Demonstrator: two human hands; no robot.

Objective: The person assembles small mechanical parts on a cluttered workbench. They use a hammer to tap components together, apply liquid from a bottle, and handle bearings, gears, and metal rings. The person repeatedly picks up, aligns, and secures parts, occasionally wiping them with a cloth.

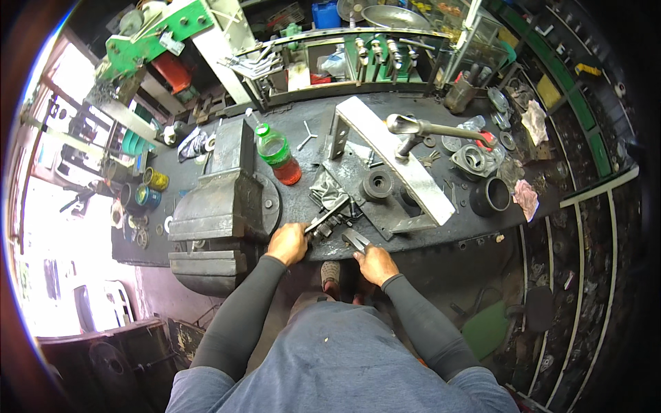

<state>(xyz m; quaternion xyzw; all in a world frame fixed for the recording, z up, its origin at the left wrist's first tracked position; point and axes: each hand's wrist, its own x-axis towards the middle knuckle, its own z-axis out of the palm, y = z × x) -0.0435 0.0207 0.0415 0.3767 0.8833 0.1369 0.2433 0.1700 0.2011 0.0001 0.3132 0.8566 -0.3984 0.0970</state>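
Note:
At the bench's front edge my left hand (288, 244) is closed round a slim metal bar-like tool (326, 219) that slants up and away to the right. A small dark metal part (323, 228) lies beside that hand; whether it is gripped too I cannot make out. My right hand (376, 263) is closed on a grey metal tool with two flat prongs (356, 239), which look like plier jaws and point toward the left hand. Just beyond the hands lies a crumpled grey rag (328, 188). A round metal ring (377, 185) sits on a plate to its right.
A big bench vise (213, 213) stands at the left, with a green bottle of red liquid (279, 155) behind it. A pale metal frame (396, 162) stands right of centre, a hammer (441, 130) lying across it. Farther right are a dark cylinder (490, 196) and a cast housing (475, 160).

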